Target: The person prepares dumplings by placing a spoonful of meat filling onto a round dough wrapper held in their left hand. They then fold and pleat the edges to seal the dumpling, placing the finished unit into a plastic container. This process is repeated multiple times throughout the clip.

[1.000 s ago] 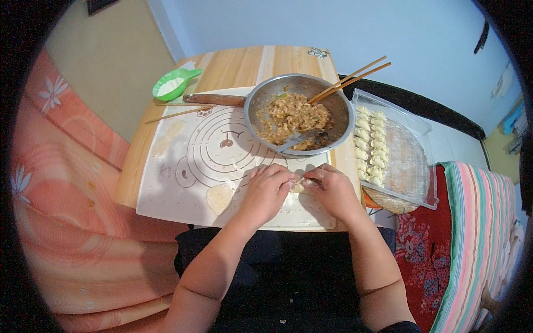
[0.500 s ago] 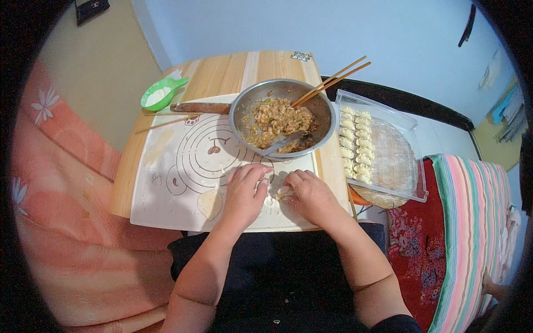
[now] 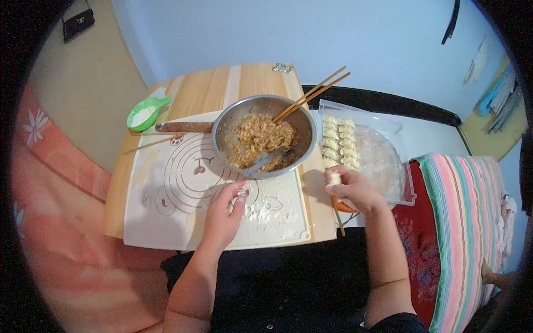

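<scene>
In my right hand (image 3: 356, 188) is a pale dumpling (image 3: 335, 178), pinched between thumb and fingers, just off the table's right edge and close to the near end of the tray's rows. My left hand (image 3: 221, 213) hovers over the white baking mat (image 3: 141, 222), fingers loosely curled and thumb apart, with flour on the fingertips. Loose flour (image 3: 267, 210) lies on the mat between the hands. Several folded dumplings (image 3: 340, 141) stand in two rows in a clear plastic tray (image 3: 408, 183), right of the table.
A steel pan (image 3: 216, 147) of minced filling (image 3: 261, 136) covers the mat's far right, with chopsticks (image 3: 311, 95) and a metal spoon (image 3: 261, 164) in it. A green scoop (image 3: 152, 104) of flour sits far left. A thin stick (image 3: 152, 144) lies below it. Striped cloth (image 3: 466, 216) is at right.
My right hand has lifted away from the mat, carrying the dumpling right toward the tray. My left hand stays over the mat, its fingers looser. The whole view has shifted slightly.
</scene>
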